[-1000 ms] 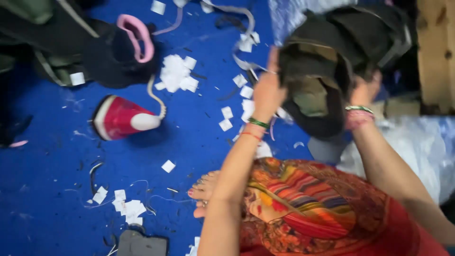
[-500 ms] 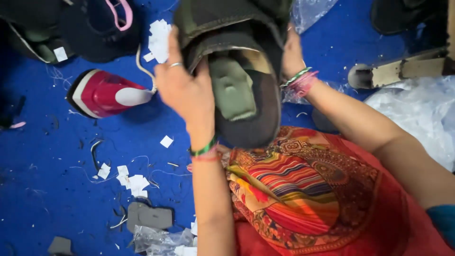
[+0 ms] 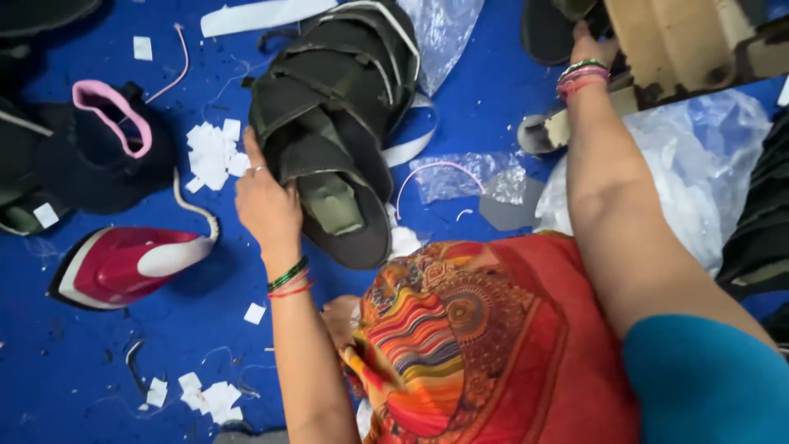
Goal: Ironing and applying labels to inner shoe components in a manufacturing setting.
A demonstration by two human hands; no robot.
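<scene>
A dark olive strapped sandal [image 3: 345,140] lies sole-down on the blue floor [image 3: 99,362] in front of me. My left hand [image 3: 267,201], with green and red bangles at the wrist, grips its left edge, thumb pointing up along the straps. My right hand [image 3: 588,45] reaches far to the upper right and touches another dark sandal [image 3: 546,29] beside a worn wooden block [image 3: 682,41]. Its fingers are mostly hidden behind that sandal. My lap is covered by an orange patterned cloth [image 3: 477,345].
A red and white shoe upper [image 3: 123,263] and a black one with pink lining [image 3: 107,136] lie to the left. White paper scraps [image 3: 214,152] dot the floor. Clear plastic bags [image 3: 690,173] sit at the right, and a white strip [image 3: 255,15] lies at the top.
The sandal that both hands held up has come down onto the floor. My right hand has let go of it and stretched to the upper right; my left hand stays on it.
</scene>
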